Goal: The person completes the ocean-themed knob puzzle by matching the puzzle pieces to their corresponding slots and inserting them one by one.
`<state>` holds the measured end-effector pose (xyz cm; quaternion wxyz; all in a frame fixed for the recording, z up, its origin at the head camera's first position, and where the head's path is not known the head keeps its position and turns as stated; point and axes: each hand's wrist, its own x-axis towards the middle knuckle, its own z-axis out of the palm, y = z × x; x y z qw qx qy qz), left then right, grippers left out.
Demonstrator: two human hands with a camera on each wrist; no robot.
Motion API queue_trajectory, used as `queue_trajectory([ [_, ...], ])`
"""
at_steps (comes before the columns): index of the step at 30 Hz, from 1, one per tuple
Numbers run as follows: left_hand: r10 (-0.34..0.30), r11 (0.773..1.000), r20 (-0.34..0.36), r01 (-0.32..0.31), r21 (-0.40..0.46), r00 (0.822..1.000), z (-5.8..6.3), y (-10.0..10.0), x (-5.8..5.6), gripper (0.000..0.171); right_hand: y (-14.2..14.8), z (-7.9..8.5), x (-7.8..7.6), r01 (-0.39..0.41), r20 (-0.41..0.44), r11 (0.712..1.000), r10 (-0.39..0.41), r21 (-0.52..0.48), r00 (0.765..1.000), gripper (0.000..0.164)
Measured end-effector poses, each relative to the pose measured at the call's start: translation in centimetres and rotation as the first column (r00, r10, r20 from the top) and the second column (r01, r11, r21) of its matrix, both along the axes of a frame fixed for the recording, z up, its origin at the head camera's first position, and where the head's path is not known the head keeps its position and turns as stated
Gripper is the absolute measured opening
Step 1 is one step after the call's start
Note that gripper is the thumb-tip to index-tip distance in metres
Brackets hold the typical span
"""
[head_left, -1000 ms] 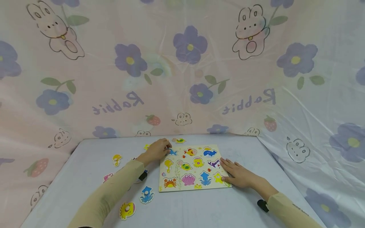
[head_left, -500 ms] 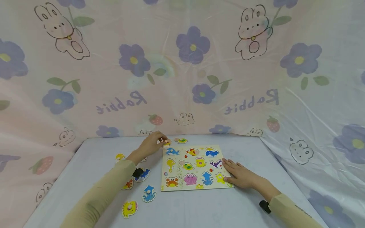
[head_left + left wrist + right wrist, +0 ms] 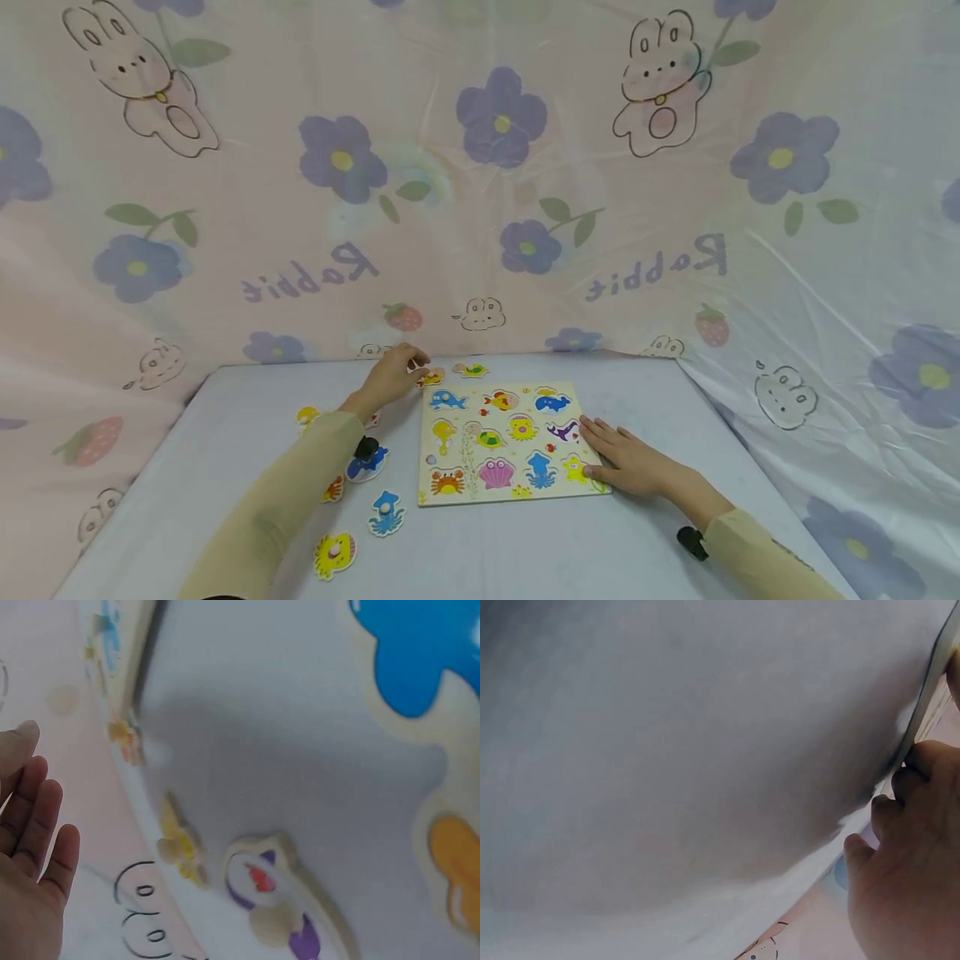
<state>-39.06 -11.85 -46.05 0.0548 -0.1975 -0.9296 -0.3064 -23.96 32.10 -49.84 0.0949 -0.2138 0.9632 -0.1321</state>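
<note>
A cream wooden peg puzzle board (image 3: 495, 492) printed with sea animals lies on the white table. A blue shark piece (image 3: 447, 400) with a knob sits in its top left slot. My left hand (image 3: 390, 379) is behind the board's left corner, fingertips right by a red and yellow fish piece (image 3: 432, 377). In the left wrist view this hand (image 3: 34, 840) has loosely bent fingers, apart from the pieces on the table. My right hand (image 3: 626, 458) rests with spread fingers on the board's right edge; the right wrist view shows its fingers (image 3: 889, 814) along that edge.
A turtle piece (image 3: 471, 370) lies behind the board. Left of the board are a blue squid piece (image 3: 386, 513), a yellow octopus piece (image 3: 334, 555), a blue whale piece (image 3: 367, 464) and a seahorse piece (image 3: 306, 417). A patterned curtain (image 3: 480, 208) hangs behind the table.
My left hand has left the blue shark piece in the top left slot and moved back and left to the fish piece. The right hand has stayed on the board's edge.
</note>
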Motion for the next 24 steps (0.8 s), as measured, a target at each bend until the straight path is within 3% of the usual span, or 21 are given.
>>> queue_trajectory([
  [11, 0.093, 0.995, 0.130, -0.090, -0.033, 0.987, -1.1, 1.0, -1.5, 0.020, -0.1, 0.0, 0.0, -0.007, 0.002, 1.000, 0.007, -0.001, 1.000, 0.086],
  [24, 0.084, 0.995, 0.173, -0.074, -0.061, 0.981, -2.7, 1.4, -3.0, 0.019, 0.0, -0.1, -0.1, -0.007, -0.002, 1.000, 0.007, 0.001, 1.000, 0.086],
])
